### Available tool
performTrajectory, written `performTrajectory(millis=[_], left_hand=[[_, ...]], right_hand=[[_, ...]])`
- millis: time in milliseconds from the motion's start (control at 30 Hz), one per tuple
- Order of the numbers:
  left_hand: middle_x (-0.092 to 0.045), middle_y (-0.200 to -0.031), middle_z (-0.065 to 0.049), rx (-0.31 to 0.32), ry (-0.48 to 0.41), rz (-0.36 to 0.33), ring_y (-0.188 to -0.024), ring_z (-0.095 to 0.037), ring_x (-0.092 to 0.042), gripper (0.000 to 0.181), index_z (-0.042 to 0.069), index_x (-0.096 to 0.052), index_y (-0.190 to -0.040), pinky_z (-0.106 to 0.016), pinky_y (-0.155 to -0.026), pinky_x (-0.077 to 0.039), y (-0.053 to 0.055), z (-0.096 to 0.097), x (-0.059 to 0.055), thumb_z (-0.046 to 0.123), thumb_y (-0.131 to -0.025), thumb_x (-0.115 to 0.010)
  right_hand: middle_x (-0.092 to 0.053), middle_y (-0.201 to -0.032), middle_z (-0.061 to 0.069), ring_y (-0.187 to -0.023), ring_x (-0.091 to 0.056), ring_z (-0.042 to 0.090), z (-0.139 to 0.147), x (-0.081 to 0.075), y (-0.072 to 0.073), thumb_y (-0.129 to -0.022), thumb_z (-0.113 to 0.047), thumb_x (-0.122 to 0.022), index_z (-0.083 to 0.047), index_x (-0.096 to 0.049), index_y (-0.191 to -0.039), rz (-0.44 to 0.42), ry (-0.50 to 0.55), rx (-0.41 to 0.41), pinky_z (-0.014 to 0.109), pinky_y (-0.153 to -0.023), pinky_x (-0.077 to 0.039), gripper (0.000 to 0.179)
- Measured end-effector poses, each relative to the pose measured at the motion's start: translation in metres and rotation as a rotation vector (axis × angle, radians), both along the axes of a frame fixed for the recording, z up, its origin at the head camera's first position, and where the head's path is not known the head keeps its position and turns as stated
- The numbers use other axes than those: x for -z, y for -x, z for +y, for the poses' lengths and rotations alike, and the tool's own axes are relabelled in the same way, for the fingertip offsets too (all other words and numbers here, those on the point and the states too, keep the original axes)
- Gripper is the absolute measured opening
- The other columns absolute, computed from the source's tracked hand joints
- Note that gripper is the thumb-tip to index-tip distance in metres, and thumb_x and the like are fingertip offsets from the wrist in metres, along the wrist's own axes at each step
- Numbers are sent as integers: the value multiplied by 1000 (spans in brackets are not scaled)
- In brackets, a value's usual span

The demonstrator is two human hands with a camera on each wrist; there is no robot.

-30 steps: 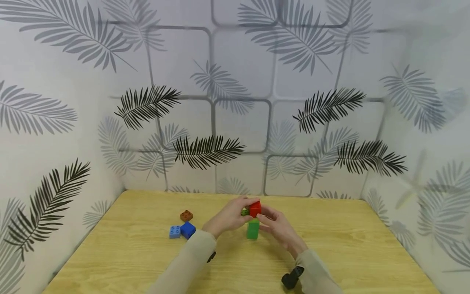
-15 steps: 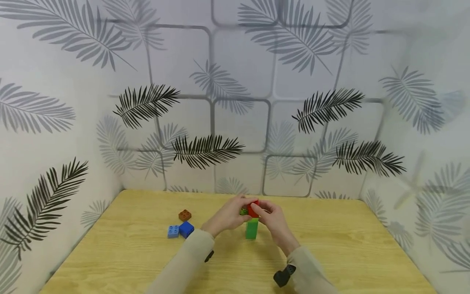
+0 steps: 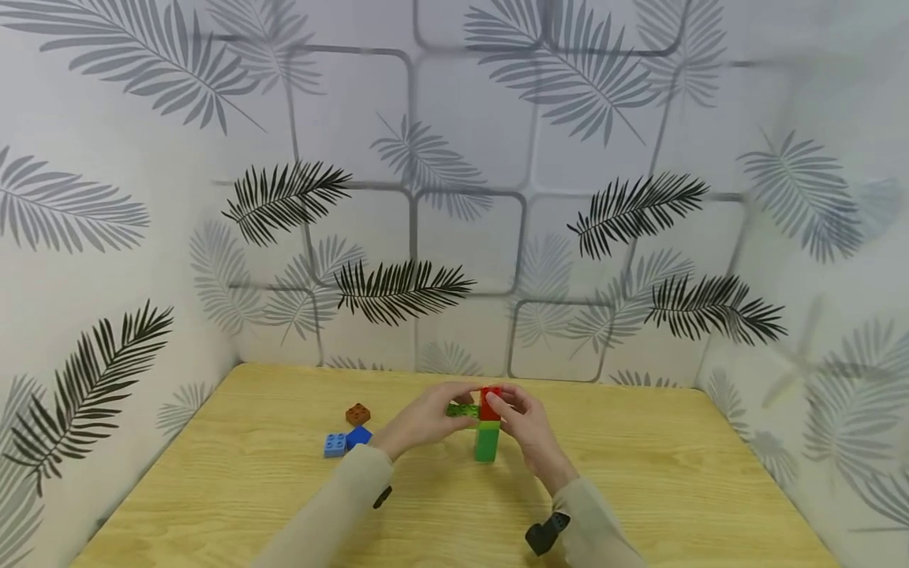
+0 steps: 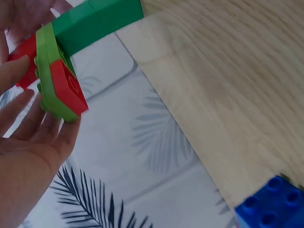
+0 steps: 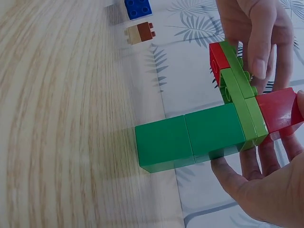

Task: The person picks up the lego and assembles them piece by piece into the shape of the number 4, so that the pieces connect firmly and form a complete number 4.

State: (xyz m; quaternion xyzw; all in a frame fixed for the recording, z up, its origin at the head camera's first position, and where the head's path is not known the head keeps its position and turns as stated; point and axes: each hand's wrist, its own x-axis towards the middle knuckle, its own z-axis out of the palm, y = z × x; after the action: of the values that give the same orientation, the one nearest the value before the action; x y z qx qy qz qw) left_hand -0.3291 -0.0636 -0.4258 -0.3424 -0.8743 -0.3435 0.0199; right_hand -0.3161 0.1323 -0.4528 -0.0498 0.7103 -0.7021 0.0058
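A small tower of toy building bricks stands upright on the table. Its base is two dark green bricks (image 5: 190, 137), topped by a lime-green flat brick (image 3: 463, 411) that juts out to the left. One red brick (image 3: 490, 404) sits on top of the tower; another red brick (image 4: 69, 88) is under the jutting end. My right hand (image 3: 529, 430) grips the top red brick, thumb in front and fingers behind. My left hand (image 3: 422, 418) curls round the lime-green brick's jutting part, fingertips touching it. Part of the left fingers is hidden in the head view.
Left of the tower lie a light blue brick (image 3: 335, 445), a dark blue brick (image 3: 359, 436) and a brown brick (image 3: 358, 414). The wooden table (image 3: 639, 457) meets a leaf-patterned backdrop (image 3: 469, 237) at the rear. A black wrist camera (image 3: 545, 534) is strapped to the right wrist.
My left hand has slid left, showing more of the lime-green brick. My right thumb has moved onto the top red brick, which sits lower against the lime-green brick.
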Motion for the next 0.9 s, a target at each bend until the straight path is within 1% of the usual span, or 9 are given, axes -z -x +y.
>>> performTrajectory(millis=[133,267,433,533,700,767,833,900], left_hand=[[-67,-120,-8,-35,-56,-33,-112,-24,-62,39,10,-60,-133,-45,-94,-51,-3,-18,0,16,-95,-66],[-68,-120,-8,-63,-91,-62,-111,-24,-62,33,10,-64,-128,-44,-91,-52,-5,-34,2,17,-95,-65],[-68,-120,-5,-67,-78,-91,-108,-20,-63,31,14,-65,-127,-41,-90,-53,-5,-51,11,24,-98,-61],[-68,-117,-3,-60,-74,-116,-106,-19,-63,31,16,-63,-129,-42,-89,-53,-5,-60,17,26,-99,-61],[-70,-112,-9,-33,-83,-164,-101,-19,-64,30,12,-65,-126,-39,-86,-53,-5,-73,21,21,-97,-63],[-70,-112,-10,-27,-83,-167,-100,-19,-65,28,12,-67,-123,-36,-84,-53,-4,-77,24,19,-96,-65],[-71,-111,-9,-41,-82,-176,-100,-19,-66,28,14,-67,-122,-34,-83,-54,-5,-83,27,17,-94,-67],[-71,-111,-7,-67,-74,-174,-101,-20,-66,28,16,-68,-121,-36,-84,-54,-5,-89,30,17,-93,-68]], right_hand=[[-59,-127,14,-112,-59,23,0,1,2,-95,-31,-66,-5,-58,-129,-19,21,9,52,-103,-46,44],[-61,-124,11,-110,-60,20,-1,2,3,-96,-30,-65,-5,-59,-128,-30,18,9,50,-104,-46,41],[-62,-122,11,-109,-59,19,-1,3,2,-95,-31,-66,-4,-59,-128,-24,9,10,53,-105,-44,44],[-62,-122,11,-108,-60,19,-1,3,2,-95,-31,-66,-3,-59,-127,-27,20,9,53,-105,-44,43],[-62,-123,11,-109,-59,19,-1,2,4,-96,-27,-64,-3,-59,-127,-38,24,21,52,-106,-44,39],[-62,-123,11,-110,-59,20,-1,2,4,-96,-27,-64,-3,-59,-127,-42,18,25,52,-106,-44,39],[-62,-123,11,-110,-58,20,-1,2,4,-96,-27,-64,-4,-59,-127,-48,18,24,53,-106,-43,38],[-62,-124,11,-110,-59,20,-2,2,4,-96,-27,-64,-4,-59,-127,-50,15,18,53,-106,-43,39]])
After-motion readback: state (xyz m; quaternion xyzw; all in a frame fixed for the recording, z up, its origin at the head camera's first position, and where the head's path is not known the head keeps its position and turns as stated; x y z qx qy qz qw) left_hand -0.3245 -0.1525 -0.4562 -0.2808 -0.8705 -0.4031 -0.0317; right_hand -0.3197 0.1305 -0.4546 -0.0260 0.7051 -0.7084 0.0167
